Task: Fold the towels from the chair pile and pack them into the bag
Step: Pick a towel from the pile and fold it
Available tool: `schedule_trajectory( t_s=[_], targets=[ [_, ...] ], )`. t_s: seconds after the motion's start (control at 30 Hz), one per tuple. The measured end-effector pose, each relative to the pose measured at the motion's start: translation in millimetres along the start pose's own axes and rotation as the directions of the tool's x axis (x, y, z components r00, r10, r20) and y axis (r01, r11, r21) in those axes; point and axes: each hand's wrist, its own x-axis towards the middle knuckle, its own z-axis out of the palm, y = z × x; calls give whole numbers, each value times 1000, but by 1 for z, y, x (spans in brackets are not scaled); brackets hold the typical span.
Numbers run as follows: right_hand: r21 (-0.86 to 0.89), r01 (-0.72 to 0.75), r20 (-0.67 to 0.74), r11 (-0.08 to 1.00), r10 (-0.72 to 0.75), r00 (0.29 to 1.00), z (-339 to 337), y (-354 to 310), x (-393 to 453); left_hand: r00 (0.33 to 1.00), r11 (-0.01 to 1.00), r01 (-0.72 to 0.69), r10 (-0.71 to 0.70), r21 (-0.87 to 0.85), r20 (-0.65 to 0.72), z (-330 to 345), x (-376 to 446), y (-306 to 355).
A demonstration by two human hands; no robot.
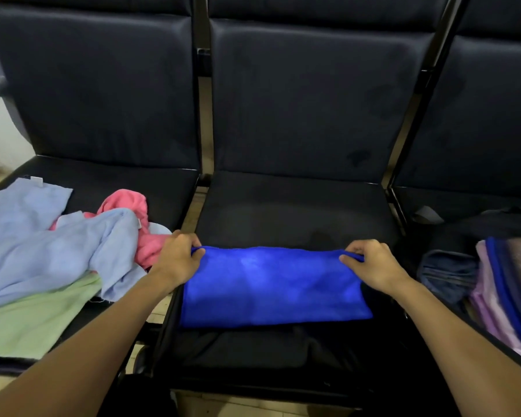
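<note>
Folding now: blue towel (271, 284) lies flat on the middle seat (295, 212), looks like it's already doubled over once, more folds probably to go
Left hand (178, 260): pinching the towel's far left corner, fingers curled round the edge
Right hand (370, 263): same deal, pinching the far right corner
Done so far: bag (451, 236) on the right seat already has a row of folded towels (506, 287) standing in it, purple, blue and greyish ones
Left to do: chair pile (54, 254) on the left seat, pale blue, green and pink towels all loose, so I'd guess roughly halfway
Further back: just the dark seat backs (313, 94)
</note>
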Motion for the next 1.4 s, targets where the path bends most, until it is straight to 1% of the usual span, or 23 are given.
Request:
schedule_trajectory(
  t_s=[0.17,0.3,0.4,0.53,0.63,0.73,0.87,1.0,1.07,1.1,1.13,1.17,1.2,1.27,1.33,1.4],
  targets=[
    [-60,-59,2,996,59,998,8,6,9,998,996,62,-62,57,1,9,6,5],
    [-141,-45,56,989,53,997,15,10,16,999,994,35,-36,99,9,10,12,8],
    [-109,-48,82,993,57,995,19,9,17,998,993,38,-43,112,42,9,14,11],
    [-32,-56,153,998,60,986,24,2,18,991,992,79,-88,94,98,1,16,23],
    [-49,-39,170,998,47,984,24,-3,17,986,995,91,-97,49,138,-4,16,31],
    [-30,-33,137,999,37,990,20,-5,17,987,996,87,-89,27,133,-5,15,31],
    [36,-28,19,999,28,999,15,-4,20,990,993,105,-100,-48,97,-6,17,28],
    [107,-14,-85,994,23,996,9,-2,20,994,998,68,-68,4,80,-9,18,27],
    [122,24,-164,992,-4,986,4,-3,20,999,1000,25,-26,15,47,-12,19,26],
    [132,45,-215,990,-16,976,1,-3,20,1000,1000,-13,13,12,9,-15,19,27],
    [153,64,-260,986,-23,965,-3,-5,20,996,998,-70,70,4,-54,-18,20,28],
    [161,89,-309,983,-36,950,-7,-6,19,979,989,-146,144,-2,-145,-23,20,30],
    [172,129,-363,977,-59,930,-11,-7,18,943,973,-230,221,-6,-247,-27,20,32],
    [198,226,-480,954,-107,871,-21,-8,12,847,925,-378,335,-24,-414,-36,15,34],
    [198,289,-542,937,-141,829,-27,-7,3,785,882,-470,396,-41,-477,-42,6,33],
    [147,294,-504,944,-185,844,-27,-1,-7,738,829,-559,495,-4,-459,-43,-3,26]
  ],
)
